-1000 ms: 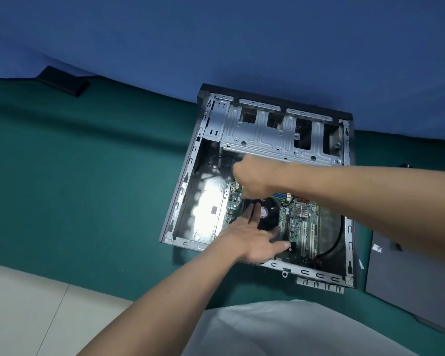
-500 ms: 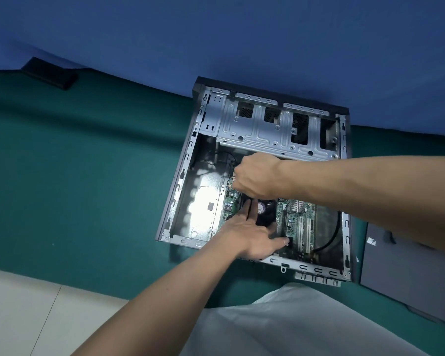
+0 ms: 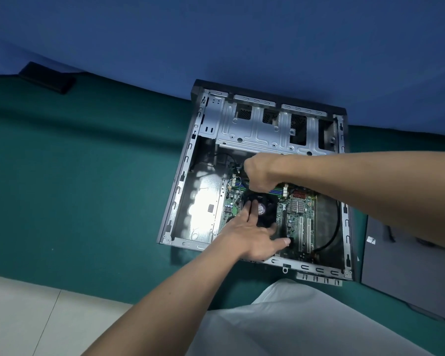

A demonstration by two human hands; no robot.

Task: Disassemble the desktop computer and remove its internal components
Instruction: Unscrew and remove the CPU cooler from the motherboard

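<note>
Fingers [image 3: 252, 211] of the left hand [image 3: 252, 240] lie straight on the black CPU cooler fan [image 3: 263, 210], which sits on the green motherboard [image 3: 299, 219] inside the open desktop case [image 3: 188, 160] (flat on the green worktop [image 3: 88, 176], its side panel [image 3: 409, 265] just beside it). Beyond, the right hand [image 3: 261, 173] is curled above the memory slots; whether it grips anything I cannot tell. Farther back sits the steel drive cage [image 3: 262, 129].

blue wall [image 3: 242, 34], green mat [image 3: 75, 188], pale floor [image 3: 16, 317]

Left hand [image 3: 252, 240], right hand [image 3: 261, 173] and forearms [image 3: 357, 181] are bare; garment [image 3: 306, 322] whitish.
</note>
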